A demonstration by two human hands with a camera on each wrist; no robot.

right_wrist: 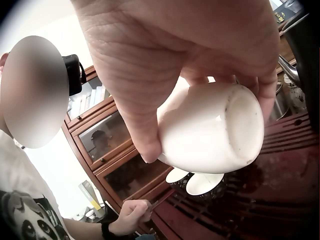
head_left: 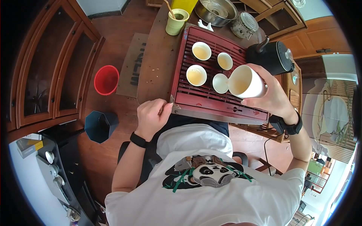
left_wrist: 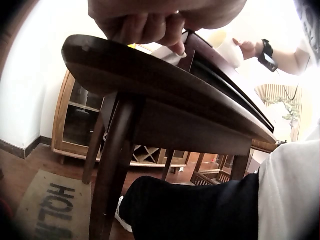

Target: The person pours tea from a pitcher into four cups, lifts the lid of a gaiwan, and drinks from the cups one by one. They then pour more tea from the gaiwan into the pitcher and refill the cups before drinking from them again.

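My right hand [head_left: 272, 90] grips a white tea pitcher [head_left: 249, 81], thumb on one side and fingers on the other. The pitcher is tipped left with pale tea inside, its lip right at the rim of a small teacup [head_left: 220, 83] whose inside looks white. Pale yellow tea shows in the other teacups, one at the back left [head_left: 201, 51], one at the back right [head_left: 225, 61] and one at the left [head_left: 196, 75]. All stand on a red slatted tea tray [head_left: 218, 102]. My left hand [head_left: 152, 117], fingers curled around nothing, rests by the tray's near left corner.
Right of the tray stands a black kettle [head_left: 271, 56]. Behind are a glass jar [head_left: 244, 25], a steel basin [head_left: 215, 11] and white figurines [head_left: 205, 25]. A pale green tool holder [head_left: 176, 23] stands on the wooden table [head_left: 155, 64]. Floor bins, red [head_left: 106, 80] and blue [head_left: 101, 127], sit left.
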